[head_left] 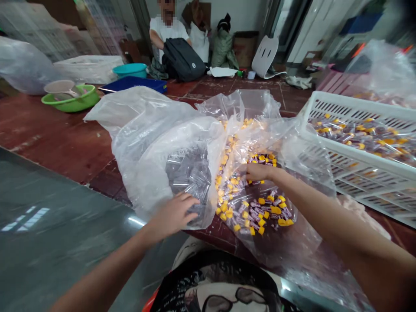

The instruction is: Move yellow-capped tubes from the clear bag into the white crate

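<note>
A black printed shirt (224, 273) lies nearest, the left hand (175, 213) spreading loose fingers over clear plastic pieces (195, 175) in a translucent white bag (143, 169), the right hand (259, 172), grip impossible to tell, among yellow-capped purple tubes (260, 213)

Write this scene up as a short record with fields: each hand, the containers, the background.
Left hand: left hand, fingers spread at the mouth of a cloudy white plastic bag holding clear plastic pieces
Right hand: right hand, among small purple pieces with yellow ends at a clear plastic bag; fingertips hidden
Far right: white slatted plastic crate with more yellow-ended pieces
Far left: round lime-green basin
Background: person in white shirt behind a dark fabric backpack
</note>
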`<state>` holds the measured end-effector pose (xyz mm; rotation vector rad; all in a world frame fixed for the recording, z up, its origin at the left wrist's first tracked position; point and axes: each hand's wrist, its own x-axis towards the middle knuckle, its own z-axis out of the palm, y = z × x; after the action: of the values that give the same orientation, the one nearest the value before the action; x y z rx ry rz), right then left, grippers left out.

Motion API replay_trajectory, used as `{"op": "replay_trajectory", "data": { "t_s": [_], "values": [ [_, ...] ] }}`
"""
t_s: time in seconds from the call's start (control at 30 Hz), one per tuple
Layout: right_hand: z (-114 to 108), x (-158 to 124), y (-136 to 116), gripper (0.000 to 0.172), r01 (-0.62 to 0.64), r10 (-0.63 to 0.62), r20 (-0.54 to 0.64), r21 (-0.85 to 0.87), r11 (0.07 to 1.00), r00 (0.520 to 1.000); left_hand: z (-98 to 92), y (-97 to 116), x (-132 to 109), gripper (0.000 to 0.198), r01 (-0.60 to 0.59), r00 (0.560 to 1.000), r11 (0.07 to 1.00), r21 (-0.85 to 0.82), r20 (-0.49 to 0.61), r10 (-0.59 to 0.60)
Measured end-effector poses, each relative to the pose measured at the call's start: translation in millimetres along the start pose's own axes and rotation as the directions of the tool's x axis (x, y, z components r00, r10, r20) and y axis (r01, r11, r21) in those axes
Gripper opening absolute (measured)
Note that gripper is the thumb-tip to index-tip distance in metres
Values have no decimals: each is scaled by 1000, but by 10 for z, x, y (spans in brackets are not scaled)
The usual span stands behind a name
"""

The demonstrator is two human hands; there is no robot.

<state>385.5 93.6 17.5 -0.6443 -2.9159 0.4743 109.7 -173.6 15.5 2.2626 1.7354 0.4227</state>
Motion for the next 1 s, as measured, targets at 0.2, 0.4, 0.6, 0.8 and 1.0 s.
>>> {"op": "replay_trajectory", "data": {
  "t_s": [0.2,0.4,0.6,0.8,1.0],
  "values": [
    [-56,-242,85,10,-83,76,94,73,994,993,216,29,159,24,-28,995,999,-22,-96,26],
    [-275,-835,-385,14,-106,160,-374,162,981,913,-3,315,299,33,57,917,635,-770,-211,-337],
    [-302,-1033,-1079,6,141,63,-708,226,964,704,62,846,742,36,-61,922,57,-997,-78,-379],
    [-393,-1076,-1078,5,151,68,-750,220,964,658,19,999,921,37,19,959,284,-959,-63,-276],
    [-450,-1065,-1095,10,166,7,-803,132,977,595,177,783,1147,66,-25,999,408,-913,-3,55]
  ]
}}
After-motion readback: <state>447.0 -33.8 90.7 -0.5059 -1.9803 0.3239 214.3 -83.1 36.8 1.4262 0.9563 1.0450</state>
